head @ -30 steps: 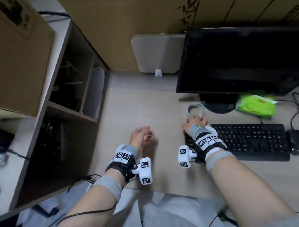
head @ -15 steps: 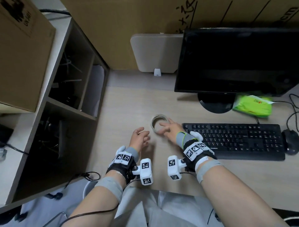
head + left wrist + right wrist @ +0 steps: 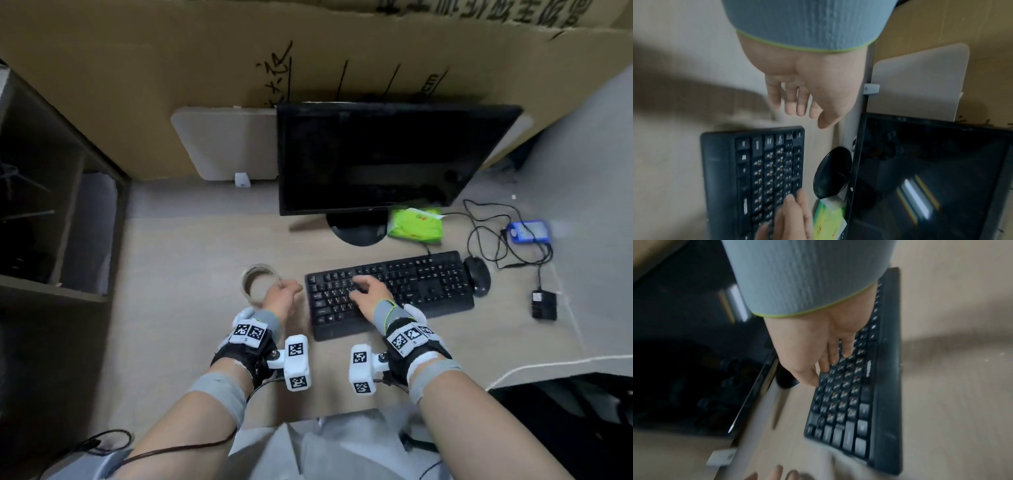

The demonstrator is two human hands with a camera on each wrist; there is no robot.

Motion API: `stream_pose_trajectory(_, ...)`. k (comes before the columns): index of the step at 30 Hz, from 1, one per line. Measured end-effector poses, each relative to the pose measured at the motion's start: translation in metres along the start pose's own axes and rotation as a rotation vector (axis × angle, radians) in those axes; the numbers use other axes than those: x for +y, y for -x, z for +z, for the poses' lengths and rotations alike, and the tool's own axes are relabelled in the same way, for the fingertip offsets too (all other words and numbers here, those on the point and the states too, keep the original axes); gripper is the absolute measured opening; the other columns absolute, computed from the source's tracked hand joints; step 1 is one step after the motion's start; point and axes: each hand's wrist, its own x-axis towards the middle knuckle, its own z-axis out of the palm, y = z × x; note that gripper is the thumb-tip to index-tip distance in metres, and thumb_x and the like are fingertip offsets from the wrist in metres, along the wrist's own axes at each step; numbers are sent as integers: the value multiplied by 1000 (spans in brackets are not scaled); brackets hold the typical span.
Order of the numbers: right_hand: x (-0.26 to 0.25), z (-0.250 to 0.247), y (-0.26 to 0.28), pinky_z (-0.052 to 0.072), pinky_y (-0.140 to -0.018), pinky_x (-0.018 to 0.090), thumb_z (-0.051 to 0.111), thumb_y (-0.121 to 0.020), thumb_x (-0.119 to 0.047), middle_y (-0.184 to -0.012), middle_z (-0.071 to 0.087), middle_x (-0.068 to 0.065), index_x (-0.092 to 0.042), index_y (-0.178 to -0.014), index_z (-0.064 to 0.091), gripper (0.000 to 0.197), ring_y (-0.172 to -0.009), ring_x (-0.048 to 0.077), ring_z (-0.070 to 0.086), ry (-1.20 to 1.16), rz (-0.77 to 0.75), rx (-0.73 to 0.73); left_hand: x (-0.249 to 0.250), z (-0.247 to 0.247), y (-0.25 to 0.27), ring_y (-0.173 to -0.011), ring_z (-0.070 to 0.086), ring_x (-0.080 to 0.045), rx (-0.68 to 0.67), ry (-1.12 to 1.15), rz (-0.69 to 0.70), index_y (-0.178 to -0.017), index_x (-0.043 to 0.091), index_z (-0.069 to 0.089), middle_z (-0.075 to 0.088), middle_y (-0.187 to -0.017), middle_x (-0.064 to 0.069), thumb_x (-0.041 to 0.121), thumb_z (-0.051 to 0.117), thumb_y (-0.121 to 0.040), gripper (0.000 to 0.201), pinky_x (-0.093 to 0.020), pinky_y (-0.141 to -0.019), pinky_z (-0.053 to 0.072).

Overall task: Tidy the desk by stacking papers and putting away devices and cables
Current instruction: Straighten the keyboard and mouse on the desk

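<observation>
The right hand lies flat-fingered on the keyboard, gripping nothing. The left hand hovers loosely curled, empty, beside the tape roll at keyboard's nine o'clock. Next probably: straightening the keyboard squarely.

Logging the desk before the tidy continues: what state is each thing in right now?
monitor: screen dark.
keyboard: flat on the desk.
right hand: fingers spread over the keys.
left hand: empty, beside the tape roll.
blue device: cable attached, untidied.
</observation>
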Motion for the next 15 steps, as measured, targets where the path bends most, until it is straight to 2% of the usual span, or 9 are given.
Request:
stream_pose_trajectory(2, 22, -16, -9, 44, -101, 34, 64, -87, -16, -132, 59, 7, -18, -131, 54, 46, -118, 26, 58, -1, 109, 49, -2, 21, 0, -74, 53, -17, -41, -50, -7, -88, 17, 57, 58, -96, -10, 11, 55, -95, 9, -25, -67, 45)
stream_pose_trajectory(4, 42, -33, -20, 42, -105, 37, 65, -86, -19, -138, 53, 9, -18, -137, 47, 54, -123, 28, 53, 3, 165, 66, -2, 41, -2, -70, 54, -15, -27, -84, -3, -94, 10, 56, 59, -89, -10, 8, 54, -96, 4, -18, -57, 47)
stream_pose_trajectory(5, 51, -42, -26, 40, -107, 38, 66, -85, -20, -140, 51, 10, -19, -138, 45, 57, -126, 29, 50, 4, 181, 77, -4, 50, -5, -72, 56, -17, -3, -100, -5, -102, 5, 57, 62, -90, -11, 9, 56, -94, 9, -17, -57, 48)
stream_pose_trajectory(6, 59, -53, -34, 38, -109, 40, 67, -84, -22, -141, 49, 11, -20, -139, 44, 59, -128, 31, 48, 11, 194, 96, -6, 60, -11, -80, 60, -22, 29, -100, -5, -110, 2, 57, 65, -98, -14, 11, 60, -90, 22, -21, -66, 52)
stream_pose_trajectory(7, 63, -62, -38, 36, -110, 41, 67, -84, -23, -142, 47, 11, -20, -140, 42, 61, -130, 32, 45, 22, 211, 122, -9, 65, -14, -91, 62, -26, 71, -108, -20, -118, 5, 56, 66, -110, -15, 15, 64, -87, 33, -28, -81, 54)
stream_pose_trajectory(8, 69, -73, -44, 34, -111, 41, 67, -84, -24, -143, 44, 12, -21, -141, 40, 63, -133, 34, 41, 35, 237, 153, -11, 70, -16, -103, 62, -29, 125, -120, -36, -123, 11, 54, 63, -120, -13, 18, 66, -85, 41, -36, -95, 51)
stream_pose_trajectory(9, 79, -89, -53, 32, -112, 41, 67, -84, -26, -145, 42, 13, -20, -142, 38, 66, -135, 34, 37, 51, 273, 189, -17, 81, -21, -114, 59, -31, 189, -145, -62, -135, 13, 49, 59, -128, -13, 20, 68, -85, 54, -40, -103, 46)
stream_pose_trajectory(11, 97, -118, -70, 26, -114, 42, 68, -83, -28, -149, 35, 14, -18, -145, 34, 71, -138, 35, 30, 68, 337, 284, -27, 97, -22, -126, 52, -34, 296, -185, -93, -147, 9, 38, 54, -139, -13, 24, 69, -85, 71, -41, -109, 39)
stream_pose_trajectory(15, 137, -162, -95, 26, -114, 44, 69, -81, -31, -149, 32, 16, -12, -140, 33, 71, -138, 35, 29, 38, 454, 354, -46, 117, -23, -131, 49, -37, 545, -120, -75, -150, 6, 33, 51, -144, -19, 21, 69, -85, 76, -41, -112, 36)
